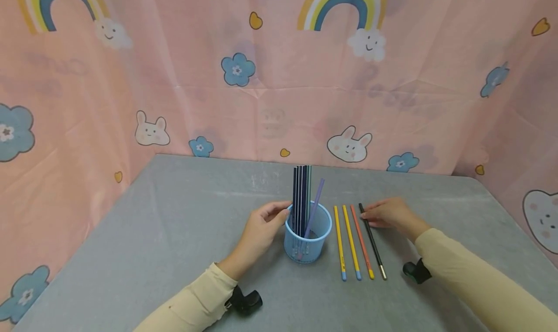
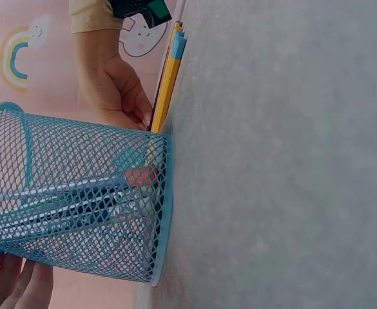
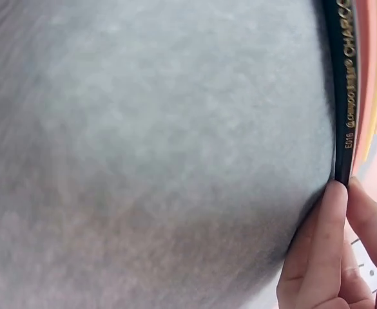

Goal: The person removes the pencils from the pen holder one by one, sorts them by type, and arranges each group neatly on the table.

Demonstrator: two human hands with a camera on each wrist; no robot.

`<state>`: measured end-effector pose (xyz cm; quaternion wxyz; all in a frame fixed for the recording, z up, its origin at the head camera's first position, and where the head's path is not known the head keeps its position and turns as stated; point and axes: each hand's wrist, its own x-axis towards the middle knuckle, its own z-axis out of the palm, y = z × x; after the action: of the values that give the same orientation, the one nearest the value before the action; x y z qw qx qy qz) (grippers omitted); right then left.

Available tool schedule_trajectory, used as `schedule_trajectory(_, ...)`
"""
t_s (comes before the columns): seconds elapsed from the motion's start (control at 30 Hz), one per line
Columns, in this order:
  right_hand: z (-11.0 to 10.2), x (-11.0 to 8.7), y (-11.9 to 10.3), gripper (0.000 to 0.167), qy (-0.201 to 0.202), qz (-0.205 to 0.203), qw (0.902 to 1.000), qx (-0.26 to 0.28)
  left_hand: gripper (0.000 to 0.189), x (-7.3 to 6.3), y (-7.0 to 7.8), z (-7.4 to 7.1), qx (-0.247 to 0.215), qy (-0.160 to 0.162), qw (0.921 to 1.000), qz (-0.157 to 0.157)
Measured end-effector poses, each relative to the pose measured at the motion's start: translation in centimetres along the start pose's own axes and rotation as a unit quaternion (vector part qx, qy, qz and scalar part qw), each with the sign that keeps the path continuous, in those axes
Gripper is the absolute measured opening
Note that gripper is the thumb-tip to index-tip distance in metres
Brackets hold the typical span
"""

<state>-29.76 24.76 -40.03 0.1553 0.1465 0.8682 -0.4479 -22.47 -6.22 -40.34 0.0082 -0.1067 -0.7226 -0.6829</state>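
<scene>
A light blue mesh pen cup (image 1: 316,251) stands upright on the table. My left hand (image 1: 260,229) holds it at the left side of its rim, and the fingers (image 2: 33,286) show against the mesh in the left wrist view. Several dark sticks or pencils (image 1: 301,191) and a purple one (image 1: 317,200) stand in the cup. To its right lie two yellow pencils (image 1: 339,240), an orange-red pencil (image 1: 361,241) and a black charcoal pencil (image 1: 374,247), side by side. My right hand (image 1: 394,216) pinches the black pencil's far end between thumb and finger; gold lettering (image 3: 350,77) runs along its barrel.
The grey tabletop (image 1: 183,216) reaches back to a pink cloth backdrop (image 1: 196,114) printed with rainbows, rabbits and flowers. Black wrist devices (image 1: 246,302) sit under both sleeves, close to the table surface.
</scene>
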Motion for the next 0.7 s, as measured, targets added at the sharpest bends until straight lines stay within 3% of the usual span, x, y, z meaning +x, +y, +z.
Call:
schedule_trajectory(0.2, 0.1, 0.2, -0.2, 0.036, 0.009, -0.003, 0.9999, -0.005, 0.028, 0.1, 0.0, 0.0, 0.0, 0.003, 1.0, 0.001)
schedule_trajectory(0.43, -0.5, -1.4, -1.3, 0.042, 0.007, -0.082, 0.9963, -0.025, 0.028, 0.1, -0.2, -0.1, -0.002, -0.001, 1.0, 0.006)
schedule_trajectory(0.7, 0.4, -3.6, -3.6, 0.053, -0.058, -0.113, 0.9878, 0.09, 0.029, 0.1, -0.3, 0.0, -0.002, -0.002, 1.0, 0.008)
